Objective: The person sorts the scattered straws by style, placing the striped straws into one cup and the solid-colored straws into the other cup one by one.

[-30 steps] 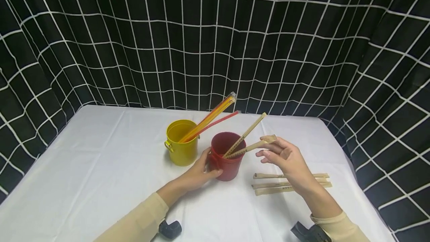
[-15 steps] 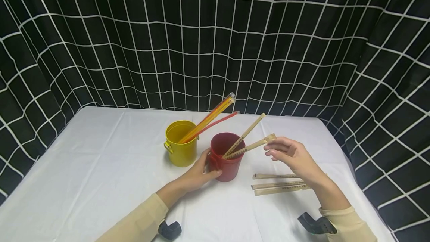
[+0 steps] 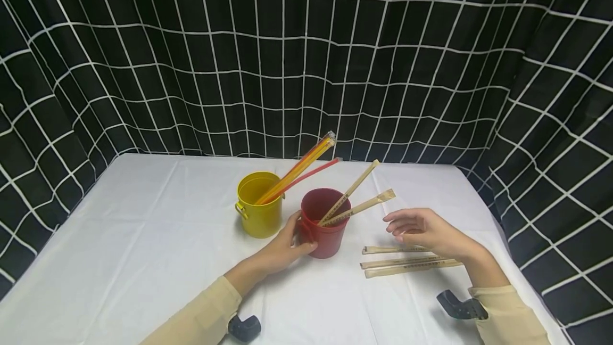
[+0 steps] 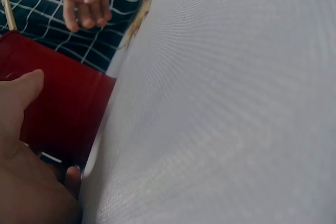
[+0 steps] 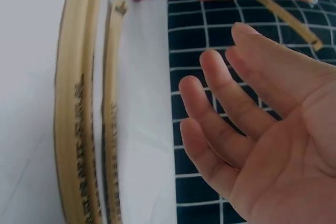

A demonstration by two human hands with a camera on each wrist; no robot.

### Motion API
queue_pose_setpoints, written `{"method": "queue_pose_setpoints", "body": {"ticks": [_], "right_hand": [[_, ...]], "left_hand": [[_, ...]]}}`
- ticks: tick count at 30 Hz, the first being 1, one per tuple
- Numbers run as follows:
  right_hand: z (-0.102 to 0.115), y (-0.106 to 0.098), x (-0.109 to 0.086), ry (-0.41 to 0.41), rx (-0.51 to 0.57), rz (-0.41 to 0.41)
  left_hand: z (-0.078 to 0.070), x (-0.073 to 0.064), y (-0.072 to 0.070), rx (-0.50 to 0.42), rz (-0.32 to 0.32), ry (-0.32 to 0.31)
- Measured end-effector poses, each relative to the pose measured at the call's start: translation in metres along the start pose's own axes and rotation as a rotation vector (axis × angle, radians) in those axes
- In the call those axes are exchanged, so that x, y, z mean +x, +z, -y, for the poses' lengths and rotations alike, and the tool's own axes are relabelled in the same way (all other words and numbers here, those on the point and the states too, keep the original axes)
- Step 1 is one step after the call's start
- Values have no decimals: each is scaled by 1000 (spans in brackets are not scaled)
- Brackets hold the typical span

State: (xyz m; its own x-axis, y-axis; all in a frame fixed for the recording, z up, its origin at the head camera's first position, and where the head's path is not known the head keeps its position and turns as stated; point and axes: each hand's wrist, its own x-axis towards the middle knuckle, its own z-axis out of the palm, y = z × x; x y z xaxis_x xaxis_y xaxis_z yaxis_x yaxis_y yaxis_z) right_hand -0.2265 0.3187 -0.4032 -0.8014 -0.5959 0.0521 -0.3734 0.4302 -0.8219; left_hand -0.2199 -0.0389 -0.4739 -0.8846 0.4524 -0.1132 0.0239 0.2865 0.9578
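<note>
My left hand (image 3: 282, 249) grips the side of a small red bucket (image 3: 327, 241), the thumb on its near face. In the left wrist view the thumb presses the red bucket's wall (image 4: 68, 93) and the other fingers are partly hidden behind it. Two slim paper-wrapped sticks with printed lettering (image 3: 362, 206) lean out of the bucket to the right. My right hand (image 3: 426, 230) hovers with loosely bent fingers and holds nothing. Close below it several more paper-wrapped sticks (image 3: 397, 269) lie on the white cloth; the right wrist view shows their printed wrappers (image 5: 73, 103) near the fingers.
A yellow bucket (image 3: 261, 222) with a side handle stands left of the red one. Long orange and red sticks in clear wrap (image 3: 299, 166) lean out of it. A white cloth (image 3: 143, 238) covers the table, and a dark gridded curtain (image 3: 297, 57) surrounds its back and sides.
My right hand has let go of the stick leaning in the red bucket and moved right and down, over the sticks on the cloth. The left hand has stayed on the bucket.
</note>
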Motion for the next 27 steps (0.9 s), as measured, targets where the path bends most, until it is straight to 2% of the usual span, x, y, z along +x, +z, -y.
{"method": "queue_pose_setpoints", "body": {"ticks": [4,11,15,20,24,27], "right_hand": [[-10,-5,-1,47,-39,41],[-28,-7,-6,169,-194,72],[-33,-8,-9,204,-204,78],[-37,-8,-10,241,-205,61],[-40,-6,-10,292,-256,17],[-43,-5,-11,297,-298,-9]], "left_hand": [[-1,0,0,-3,0,-2],[-2,0,0,-15,1,6],[-1,-1,0,-13,1,8],[-1,-1,0,-11,0,5],[0,-1,0,-11,-1,-1],[0,-1,0,-10,2,4]]}}
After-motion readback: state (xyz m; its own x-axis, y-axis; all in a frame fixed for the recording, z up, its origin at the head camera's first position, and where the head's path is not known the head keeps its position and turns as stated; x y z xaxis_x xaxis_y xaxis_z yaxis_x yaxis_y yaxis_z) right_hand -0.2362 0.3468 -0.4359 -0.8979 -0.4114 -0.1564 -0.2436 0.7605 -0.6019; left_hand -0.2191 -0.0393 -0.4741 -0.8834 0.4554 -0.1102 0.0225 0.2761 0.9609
